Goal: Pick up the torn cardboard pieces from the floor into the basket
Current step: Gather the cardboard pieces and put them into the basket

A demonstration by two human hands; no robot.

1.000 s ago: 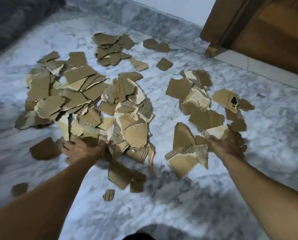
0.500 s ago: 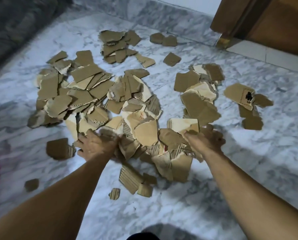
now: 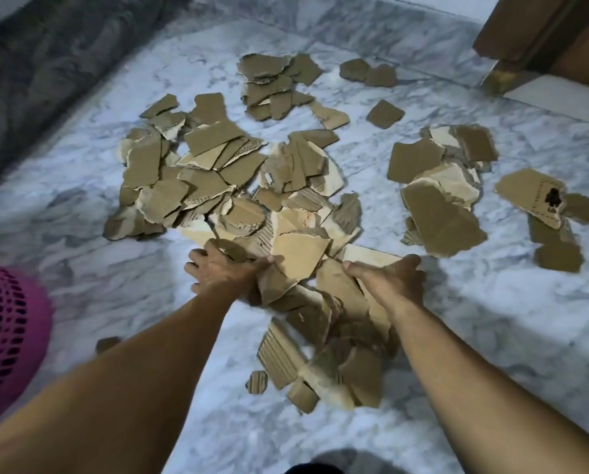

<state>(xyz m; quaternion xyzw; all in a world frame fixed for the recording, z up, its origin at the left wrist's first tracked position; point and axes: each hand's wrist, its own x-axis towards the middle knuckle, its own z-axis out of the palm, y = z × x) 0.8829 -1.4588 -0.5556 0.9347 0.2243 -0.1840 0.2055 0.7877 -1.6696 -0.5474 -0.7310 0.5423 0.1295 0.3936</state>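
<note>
Both hands, left (image 3: pixel 224 268) and right (image 3: pixel 385 280), gripping cardboard (image 3: pixel 300 258) bunch; most pieces on floor (image 3: pixel 491 319); basket (image 3: pixel 9 336) contents unseen.

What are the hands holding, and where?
Both hands squeeze one bundle of cardboard pieces between them: left hand grips its left side, right hand its right side, thumbs on top.
</note>
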